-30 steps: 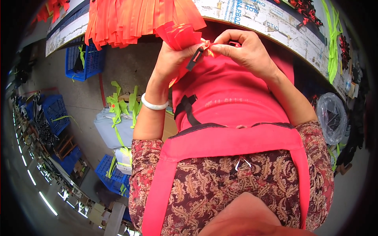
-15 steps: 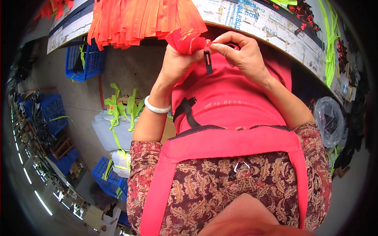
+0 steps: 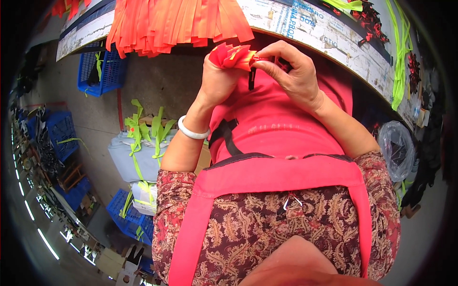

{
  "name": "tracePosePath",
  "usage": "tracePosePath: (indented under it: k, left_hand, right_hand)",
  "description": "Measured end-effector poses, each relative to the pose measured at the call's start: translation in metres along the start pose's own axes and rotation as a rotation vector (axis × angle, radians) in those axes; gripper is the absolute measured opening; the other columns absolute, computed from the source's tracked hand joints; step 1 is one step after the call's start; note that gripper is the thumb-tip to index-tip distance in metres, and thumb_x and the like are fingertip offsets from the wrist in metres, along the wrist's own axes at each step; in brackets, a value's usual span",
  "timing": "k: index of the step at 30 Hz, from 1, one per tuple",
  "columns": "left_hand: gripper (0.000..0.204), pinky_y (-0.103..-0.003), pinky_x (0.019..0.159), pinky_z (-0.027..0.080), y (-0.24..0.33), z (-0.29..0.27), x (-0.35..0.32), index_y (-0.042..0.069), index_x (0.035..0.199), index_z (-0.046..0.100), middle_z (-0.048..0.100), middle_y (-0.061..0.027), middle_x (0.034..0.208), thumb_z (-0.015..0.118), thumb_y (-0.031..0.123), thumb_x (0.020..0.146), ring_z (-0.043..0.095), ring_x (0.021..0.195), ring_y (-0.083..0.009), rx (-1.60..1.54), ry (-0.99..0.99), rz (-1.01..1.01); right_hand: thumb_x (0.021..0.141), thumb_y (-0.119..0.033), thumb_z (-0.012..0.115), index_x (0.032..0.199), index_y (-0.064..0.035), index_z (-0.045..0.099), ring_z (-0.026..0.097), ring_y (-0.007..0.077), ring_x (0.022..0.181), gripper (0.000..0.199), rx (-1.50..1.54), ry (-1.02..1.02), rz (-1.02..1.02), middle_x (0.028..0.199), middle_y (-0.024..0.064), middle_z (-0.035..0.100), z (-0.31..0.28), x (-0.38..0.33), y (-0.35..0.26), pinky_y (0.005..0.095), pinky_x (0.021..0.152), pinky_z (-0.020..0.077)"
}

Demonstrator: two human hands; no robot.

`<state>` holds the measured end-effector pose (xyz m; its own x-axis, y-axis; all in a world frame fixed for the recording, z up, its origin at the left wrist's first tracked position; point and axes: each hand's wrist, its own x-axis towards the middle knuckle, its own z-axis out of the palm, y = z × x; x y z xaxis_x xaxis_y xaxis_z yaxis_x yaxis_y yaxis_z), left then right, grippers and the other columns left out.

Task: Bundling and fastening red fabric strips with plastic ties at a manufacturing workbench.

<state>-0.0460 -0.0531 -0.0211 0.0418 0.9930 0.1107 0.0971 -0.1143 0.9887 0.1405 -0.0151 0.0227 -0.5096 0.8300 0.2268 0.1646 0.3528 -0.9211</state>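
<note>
Bundle of red-orange fabric strips [image 3: 232,56], gathered into a fan-like bunch and held just below the rim of the paper-covered worktable [image 3: 334,35], in front of the person's chest. The bunch sits high and close to the body, probably so that both hands can work its end without setting it down. Left hand [image 3: 217,78]: fingers curled closed around the base of the bunch, gripping it from beneath; a white bangle [image 3: 192,132] circles the wrist. Right hand [image 3: 291,71]: thumb and forefinger pinched narrowly on the tip of the strips, remaining fingers loosely bent; a small dark piece [image 3: 251,80] hangs just below the pinch, too small to identify. Above, a row of orange strips [image 3: 176,21] drapes over the table edge. The person wears a pink apron [image 3: 272,176] over a patterned shirt. At left, on the floor, blue crates [image 3: 102,71] and bundles tied with neon-green straps [image 3: 140,133].
</note>
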Motion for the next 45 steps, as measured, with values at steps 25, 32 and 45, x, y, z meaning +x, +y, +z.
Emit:
tracePosePath:
  k: [25,32,45]
  left_hand:
    - [0.021,-0.022,0.062,0.048,0.007,0.002,-0.003,0.000,0.093,0.066,0.065,-0.0034,0.082,0.058,-0.013,0.080,0.060,0.071,-0.0086,0.095,-0.043,0.108]
    - [0.021,-0.023,0.064,0.048,0.001,0.004,-0.004,0.000,0.093,0.066,0.065,-0.0036,0.083,0.058,-0.014,0.079,0.059,0.074,-0.0089,0.115,-0.020,0.147]
    - [0.017,-0.023,0.060,0.048,0.004,0.011,-0.003,-0.001,0.090,0.066,0.065,-0.0039,0.078,0.060,-0.013,0.078,0.060,0.069,-0.0097,0.000,0.017,0.134]
  right_hand:
    - [0.081,-0.004,0.072,0.093,-0.0010,0.066,0.058,0.0141,0.072,0.014,0.018,0.034,-0.113,0.082,0.0071,0.063,0.005,-0.002,0.003,0.0251,0.060,0.0446]
    - [0.081,-0.003,0.072,0.093,-0.0014,0.066,0.059,0.0134,0.072,0.014,0.017,0.023,-0.128,0.083,0.0072,0.063,0.005,0.001,0.000,0.0243,0.060,0.0444]
    - [0.082,-0.002,0.071,0.093,-0.0009,0.064,0.060,0.0139,0.075,0.013,0.003,0.042,-0.102,0.085,0.0075,0.062,0.006,-0.002,0.000,0.0248,0.063,0.0479]
